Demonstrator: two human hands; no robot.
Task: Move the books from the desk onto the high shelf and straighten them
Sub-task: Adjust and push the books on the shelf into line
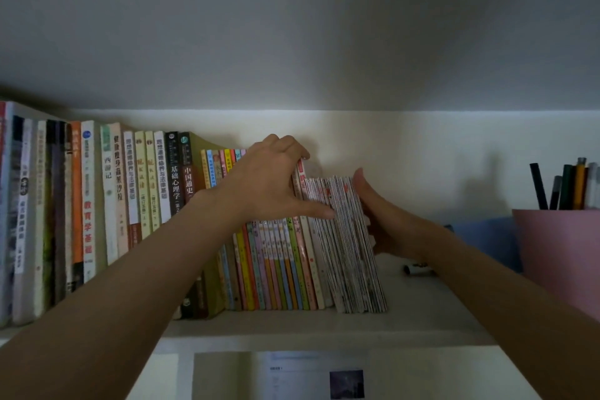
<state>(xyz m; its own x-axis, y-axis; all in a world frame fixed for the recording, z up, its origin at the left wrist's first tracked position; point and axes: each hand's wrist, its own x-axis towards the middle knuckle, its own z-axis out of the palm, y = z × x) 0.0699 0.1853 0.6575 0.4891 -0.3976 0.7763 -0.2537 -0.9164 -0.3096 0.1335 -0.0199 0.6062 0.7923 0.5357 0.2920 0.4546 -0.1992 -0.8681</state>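
left hand gripping books, right hand pressing

To my right stands a pink cup stuffed with pens and pencils, a blue object just beside it. A dark marker lies nearby. Below hangs a printed sheet.

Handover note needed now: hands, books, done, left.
Left hand: fingers curled over the tops of the thin colourful books, thumb on the striped booklet stack.
Right hand: flat against that stack's right side.
Done: stack stands on the high shelf, at the row's right end.
Left: stack leans left; square it upright. Desk not in view.
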